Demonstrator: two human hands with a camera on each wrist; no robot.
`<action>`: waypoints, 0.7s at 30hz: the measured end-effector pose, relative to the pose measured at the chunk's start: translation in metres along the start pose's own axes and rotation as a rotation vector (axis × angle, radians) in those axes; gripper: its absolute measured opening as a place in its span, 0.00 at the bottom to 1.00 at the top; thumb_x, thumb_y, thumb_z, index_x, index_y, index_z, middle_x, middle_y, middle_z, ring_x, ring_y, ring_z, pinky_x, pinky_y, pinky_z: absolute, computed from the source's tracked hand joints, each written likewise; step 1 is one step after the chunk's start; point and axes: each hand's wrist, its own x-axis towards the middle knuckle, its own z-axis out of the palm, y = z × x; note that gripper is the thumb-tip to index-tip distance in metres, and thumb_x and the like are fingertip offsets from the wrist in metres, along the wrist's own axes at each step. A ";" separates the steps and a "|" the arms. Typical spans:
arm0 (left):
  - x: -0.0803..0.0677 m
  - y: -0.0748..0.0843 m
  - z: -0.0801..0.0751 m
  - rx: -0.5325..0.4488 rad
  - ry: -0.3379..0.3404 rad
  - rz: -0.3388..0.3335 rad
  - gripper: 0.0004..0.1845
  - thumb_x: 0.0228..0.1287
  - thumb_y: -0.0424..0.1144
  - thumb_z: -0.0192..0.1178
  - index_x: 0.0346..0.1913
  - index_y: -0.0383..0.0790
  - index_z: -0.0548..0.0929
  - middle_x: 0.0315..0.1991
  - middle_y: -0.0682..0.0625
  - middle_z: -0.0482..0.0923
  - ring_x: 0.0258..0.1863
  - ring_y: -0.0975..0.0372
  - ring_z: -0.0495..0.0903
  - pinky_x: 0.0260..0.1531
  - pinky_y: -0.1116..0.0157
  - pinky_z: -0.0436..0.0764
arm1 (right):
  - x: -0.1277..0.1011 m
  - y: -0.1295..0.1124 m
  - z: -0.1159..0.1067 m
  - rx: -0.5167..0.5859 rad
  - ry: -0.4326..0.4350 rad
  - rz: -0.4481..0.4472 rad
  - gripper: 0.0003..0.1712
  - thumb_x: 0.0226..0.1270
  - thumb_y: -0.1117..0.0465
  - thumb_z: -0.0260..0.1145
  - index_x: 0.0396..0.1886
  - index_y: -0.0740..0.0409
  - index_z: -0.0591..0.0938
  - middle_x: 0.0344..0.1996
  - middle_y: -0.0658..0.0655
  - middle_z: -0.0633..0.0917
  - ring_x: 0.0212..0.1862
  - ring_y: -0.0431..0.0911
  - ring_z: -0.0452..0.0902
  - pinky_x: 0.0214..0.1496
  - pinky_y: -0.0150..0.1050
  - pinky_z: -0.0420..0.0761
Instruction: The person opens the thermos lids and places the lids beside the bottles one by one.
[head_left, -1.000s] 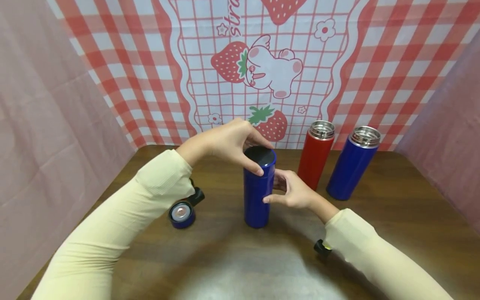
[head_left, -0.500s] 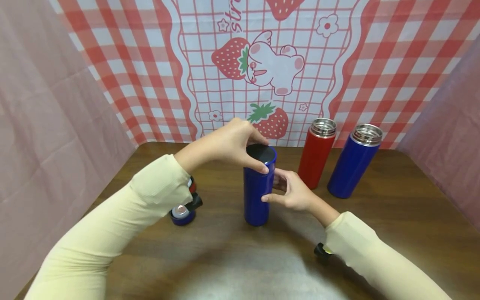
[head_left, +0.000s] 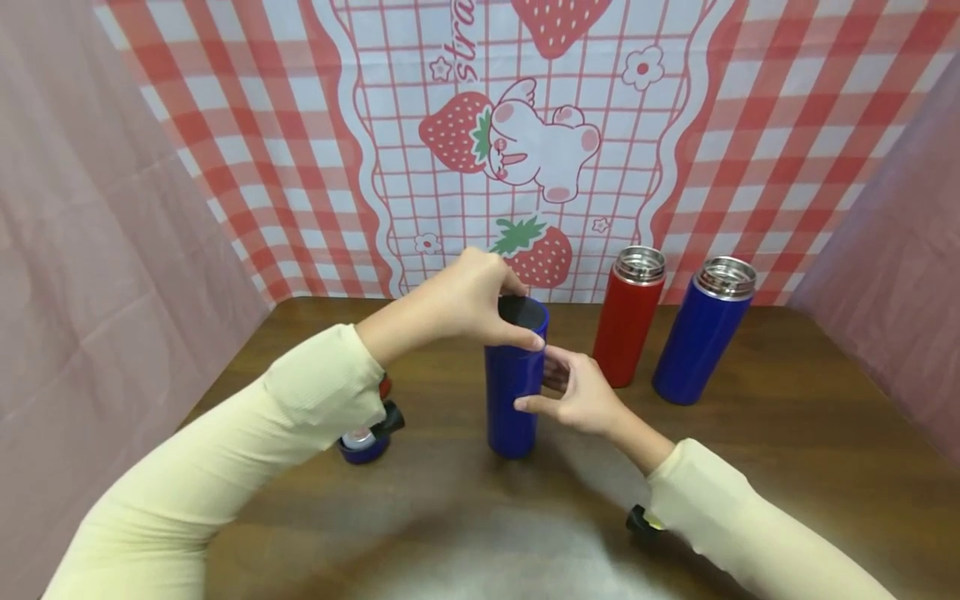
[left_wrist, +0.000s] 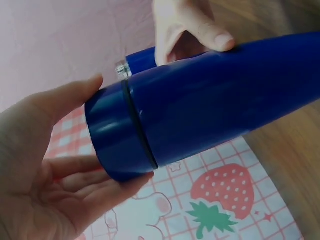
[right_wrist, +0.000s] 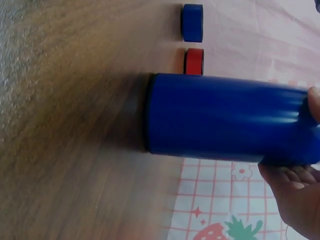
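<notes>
Blue and upright, the capped flask (head_left: 513, 387) stood on the brown bench (head_left: 787, 442) between the two hands. The left hand (head_left: 468, 300) came over its top, fingers (left_wrist: 95, 175) and thumb curled round the blue lid (left_wrist: 112, 137). The right hand (head_left: 581, 392) clasped the body lower down, its thumb (head_left: 528, 405) and fingertips pressed against the wall of the flask.

By my reading, the step in hand was turning the lid on its thread, one hand twisting while the other braced; whether it was being tightened or loosened I could not tell. The next move would call for a firm hold on the body so the base did not skid on the wood, and a fresh grip on the lid for another turn.

Just right of the right-hand fingers stood an open red flask (head_left: 628, 315), and beyond it an open blue flask (head_left: 702, 330), both close to the checked backdrop (head_left: 262, 150). Left of the left-hand fingers, partly behind the sleeve (head_left: 300, 417), lay a loose blue cap (head_left: 362, 443), and the right wrist view showed a red cap (right_wrist: 194, 61) next to it. Toward the person the bench ran bare, which gave the elbows room; the pink drapes (head_left: 90, 275) closed in both sides.
</notes>
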 end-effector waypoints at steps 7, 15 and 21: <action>-0.005 0.008 0.006 0.041 0.085 -0.031 0.22 0.47 0.56 0.72 0.19 0.39 0.82 0.14 0.55 0.74 0.14 0.68 0.68 0.13 0.76 0.67 | -0.003 0.002 0.003 -0.045 0.031 -0.014 0.40 0.50 0.63 0.76 0.63 0.68 0.71 0.54 0.67 0.83 0.57 0.58 0.80 0.57 0.48 0.81; -0.006 -0.006 0.006 -0.019 0.030 -0.027 0.34 0.45 0.59 0.73 0.50 0.37 0.83 0.47 0.47 0.86 0.46 0.61 0.83 0.43 0.67 0.83 | -0.002 0.002 -0.001 -0.023 -0.019 -0.009 0.41 0.52 0.62 0.75 0.65 0.69 0.69 0.56 0.68 0.81 0.59 0.59 0.78 0.59 0.49 0.79; 0.004 -0.021 -0.016 -0.118 -0.236 0.160 0.38 0.47 0.41 0.75 0.64 0.43 0.73 0.65 0.51 0.73 0.68 0.60 0.69 0.69 0.59 0.67 | -0.001 0.000 -0.001 -0.019 -0.027 -0.019 0.40 0.52 0.63 0.75 0.64 0.72 0.70 0.56 0.69 0.81 0.58 0.60 0.79 0.58 0.50 0.80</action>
